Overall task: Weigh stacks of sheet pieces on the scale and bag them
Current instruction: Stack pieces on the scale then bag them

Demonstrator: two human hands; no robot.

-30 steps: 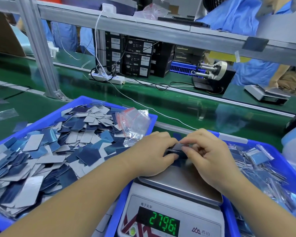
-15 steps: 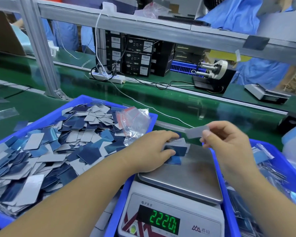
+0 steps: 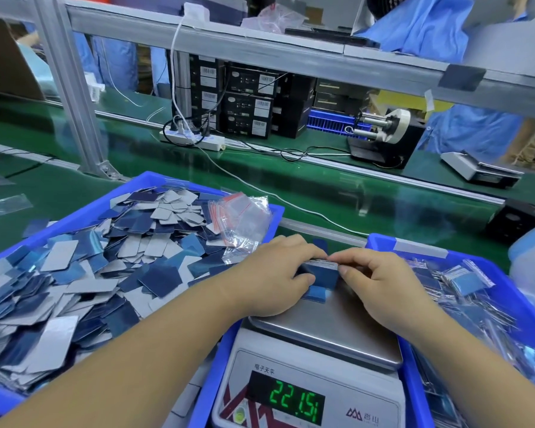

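Left hand and right hand both grip a stack of sheet pieces on the far edge of the scale pan; display reads 221.5.

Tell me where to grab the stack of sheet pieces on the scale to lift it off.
Pinch the stack by its two short ends, one hand from the left, the other from the right. It lies flat on the scale's steel pan, thin and loose, so squeezing the ends probably keeps the pieces aligned.
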